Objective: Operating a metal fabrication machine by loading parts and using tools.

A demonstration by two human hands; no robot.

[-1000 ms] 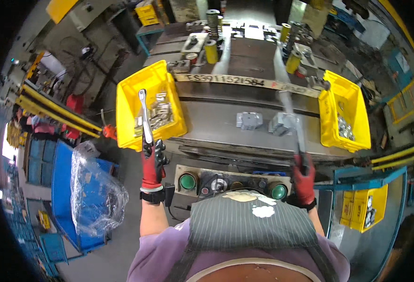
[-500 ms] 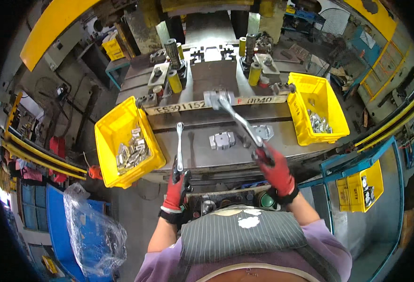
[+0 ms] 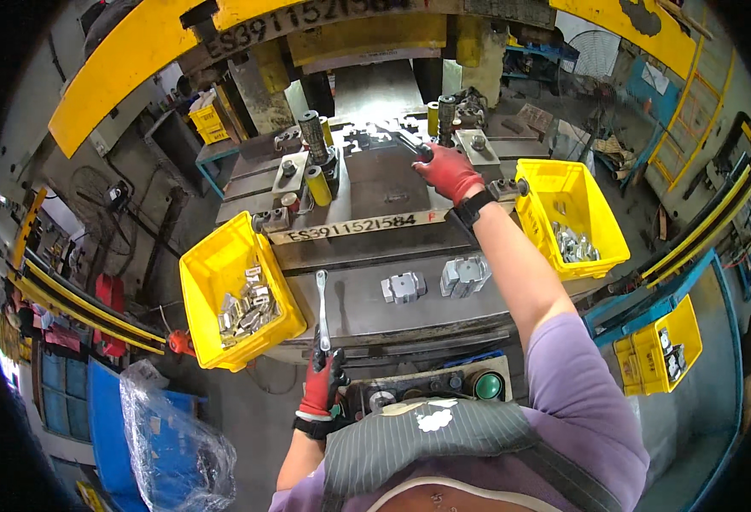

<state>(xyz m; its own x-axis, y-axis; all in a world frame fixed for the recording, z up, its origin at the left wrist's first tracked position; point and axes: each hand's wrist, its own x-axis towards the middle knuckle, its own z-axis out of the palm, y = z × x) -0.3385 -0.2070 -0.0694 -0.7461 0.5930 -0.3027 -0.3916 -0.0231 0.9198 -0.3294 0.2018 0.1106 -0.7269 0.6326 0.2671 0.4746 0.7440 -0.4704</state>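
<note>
In a red-and-black glove, my left hand (image 3: 322,382) is closed round the lower end of a slim silver ring-ended metal tool (image 3: 323,303), which points away from me over the front of the press bed. My right hand (image 3: 449,171), gloved alike, reaches far forward. It grips a long-handled metal tool (image 3: 410,142) whose far end lies in the bright die area; glare hides what that end touches. Between my arms, a flat grey metal part (image 3: 403,288) lies on the bed's front. Right of it, close to my right forearm, stands a thicker block of metal parts (image 3: 464,276).
Yellow bins with small metal pieces stand left (image 3: 243,337) and right (image 3: 576,218) of the bed. Guide posts (image 3: 311,136) flank the die. A pale lettered bar (image 3: 350,229) crosses its front. Below the bed edge is a control panel with a green button (image 3: 486,386).
My right hand has gone forward into the press with its tool; the metal part earlier at the tool's tip no longer shows there. My left hand keeps its hold. The view has tilted up.
</note>
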